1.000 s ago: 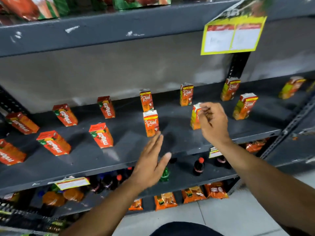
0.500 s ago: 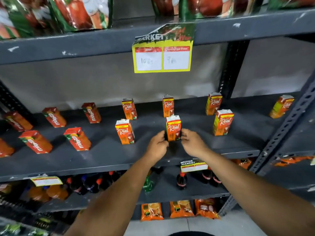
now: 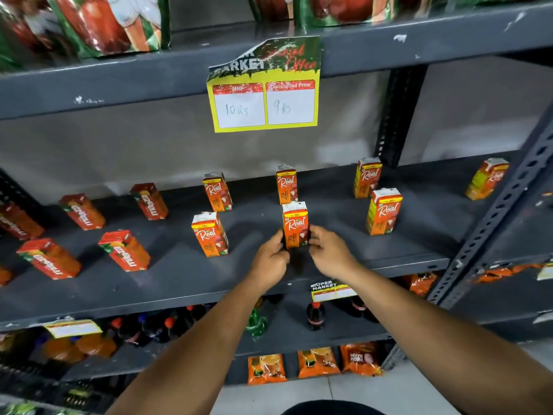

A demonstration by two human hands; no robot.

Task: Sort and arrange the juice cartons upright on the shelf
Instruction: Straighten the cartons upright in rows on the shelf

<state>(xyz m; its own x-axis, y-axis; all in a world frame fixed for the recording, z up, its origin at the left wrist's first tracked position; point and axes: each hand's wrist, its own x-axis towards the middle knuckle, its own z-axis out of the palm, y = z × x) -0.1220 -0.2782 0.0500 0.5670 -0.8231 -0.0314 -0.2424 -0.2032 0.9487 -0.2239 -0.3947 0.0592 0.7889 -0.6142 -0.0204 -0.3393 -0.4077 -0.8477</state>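
Upright Real carton (image 3: 295,224) near the front edge of the shelf (image 3: 185,280), long axis vertical, clasped low on its flanks between left hand (image 3: 270,262) and right hand (image 3: 329,253), equally near, both just below.

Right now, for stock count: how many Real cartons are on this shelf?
7: back row; front row between both hands; far right. More may be out of frame.

Dark grey metal racking (image 3: 395,115), pale wall (image 3: 119,151), tiled floor (image 3: 359,396)
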